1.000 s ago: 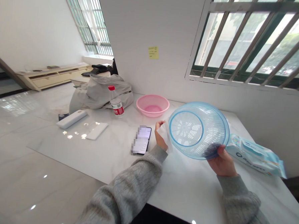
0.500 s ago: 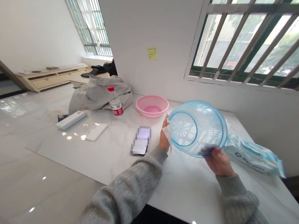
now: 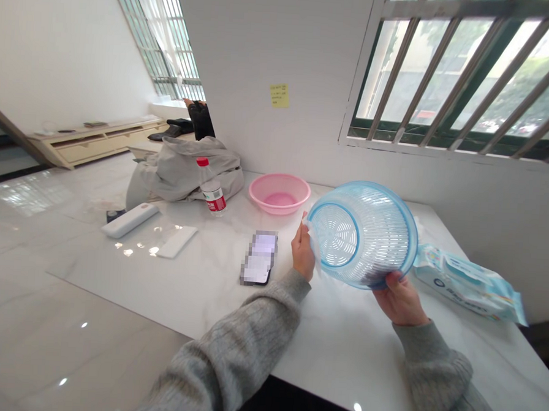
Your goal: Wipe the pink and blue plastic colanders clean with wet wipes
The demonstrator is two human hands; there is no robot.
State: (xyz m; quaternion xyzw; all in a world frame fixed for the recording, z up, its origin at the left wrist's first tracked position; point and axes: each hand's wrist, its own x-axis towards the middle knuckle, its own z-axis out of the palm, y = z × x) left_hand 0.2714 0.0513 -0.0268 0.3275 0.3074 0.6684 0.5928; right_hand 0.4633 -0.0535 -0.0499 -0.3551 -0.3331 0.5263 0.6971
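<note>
A translucent blue plastic colander (image 3: 379, 229) is held up over the white table, tilted so that its slotted round base faces left and toward me. My right hand (image 3: 401, 297) grips its rim at the lower right, thumb on the near side. At the colander's left side, my left hand (image 3: 303, 253) is closed on a white wet wipe (image 3: 315, 241) pressed against the plastic. Part of the left fingers is hidden behind the wipe and the colander. To the right lies a light blue pack of wipes (image 3: 470, 283).
A pink basin (image 3: 279, 193) stands near the wall. A phone (image 3: 259, 258) lies left of my left hand. Farther left are a red-capped bottle (image 3: 211, 189), a grey cloth bag (image 3: 175, 169), a white flat piece (image 3: 177, 242) and a long white case (image 3: 131, 220).
My left hand and the wipe have shifted slightly along the colander's side, and its fingers sit differently. The colander has barely moved. In the far background, a dark sleeve has come into view.
</note>
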